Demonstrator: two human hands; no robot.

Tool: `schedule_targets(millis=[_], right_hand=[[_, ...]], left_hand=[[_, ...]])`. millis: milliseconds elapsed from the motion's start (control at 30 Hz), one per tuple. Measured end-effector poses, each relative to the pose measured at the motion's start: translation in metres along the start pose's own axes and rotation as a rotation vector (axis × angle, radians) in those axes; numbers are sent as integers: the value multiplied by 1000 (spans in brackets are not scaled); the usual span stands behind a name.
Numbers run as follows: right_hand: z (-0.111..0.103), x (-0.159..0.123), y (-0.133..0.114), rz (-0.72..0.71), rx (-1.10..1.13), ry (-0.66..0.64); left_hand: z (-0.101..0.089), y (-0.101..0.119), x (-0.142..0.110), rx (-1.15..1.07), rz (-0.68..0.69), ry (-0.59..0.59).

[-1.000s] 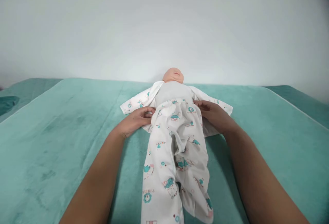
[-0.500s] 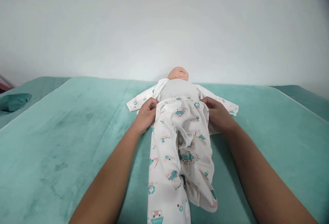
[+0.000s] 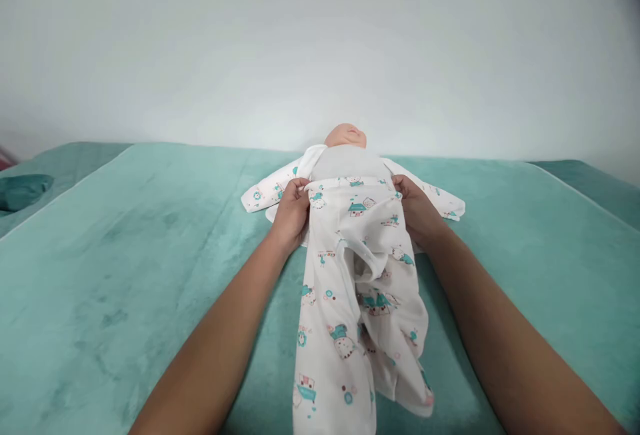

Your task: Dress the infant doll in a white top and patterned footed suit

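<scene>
A baby doll (image 3: 346,135) lies on its back on the green bedding, its head toward the wall. It has a white printed jacket (image 3: 275,185) spread open under it, sleeves out to both sides, over a pale grey torso. White baby pants (image 3: 335,288) with teal and pink prints cover its lower body, the legs trailing toward me. My left hand (image 3: 293,212) pinches the left side of the waistband, and my right hand (image 3: 416,208) grips the right side. The waistband sits across the doll's belly. The doll's legs are hidden inside or beneath the pants.
A green plush cover (image 3: 125,288) spreads over the whole surface. Behind the doll rises a white wall (image 3: 320,48). A dark green bundle (image 3: 25,192) lies at the far left edge.
Both hands have lifted the waistband slightly, and it is stretched straighter. The pants' legs have shifted a little to the right. The view has tilted slightly.
</scene>
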State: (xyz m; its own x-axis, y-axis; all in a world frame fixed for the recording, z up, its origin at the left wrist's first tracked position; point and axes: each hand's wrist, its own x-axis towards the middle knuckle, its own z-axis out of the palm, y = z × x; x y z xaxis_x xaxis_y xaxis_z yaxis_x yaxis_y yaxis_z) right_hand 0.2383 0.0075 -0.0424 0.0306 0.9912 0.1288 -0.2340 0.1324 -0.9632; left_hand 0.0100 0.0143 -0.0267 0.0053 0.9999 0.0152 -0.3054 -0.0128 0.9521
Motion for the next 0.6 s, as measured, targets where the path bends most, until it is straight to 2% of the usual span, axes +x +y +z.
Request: schedule_targets(millis=[100,200,300,400,433,500,600], right_hand=[[-6,3,4,4,3,-69],[-12,5,9,21,-69,-81],[-13,5,8,-16,-256,71],[-5,3,0,-192,-470,226],[-2,2,-4,-259,-515,210],[5,0,-12,-334,-552,86],[10,-2,-23,-291,-573,-119]], left_hand=[[-1,6,-1,29,-11,15],[-6,12,1,123,54,65],[-14,16,4,236,155,17],[-24,18,5,417,260,-116],[-26,19,5,470,298,-152],[-29,18,7,538,362,-210],[-28,16,11,581,390,-234]])
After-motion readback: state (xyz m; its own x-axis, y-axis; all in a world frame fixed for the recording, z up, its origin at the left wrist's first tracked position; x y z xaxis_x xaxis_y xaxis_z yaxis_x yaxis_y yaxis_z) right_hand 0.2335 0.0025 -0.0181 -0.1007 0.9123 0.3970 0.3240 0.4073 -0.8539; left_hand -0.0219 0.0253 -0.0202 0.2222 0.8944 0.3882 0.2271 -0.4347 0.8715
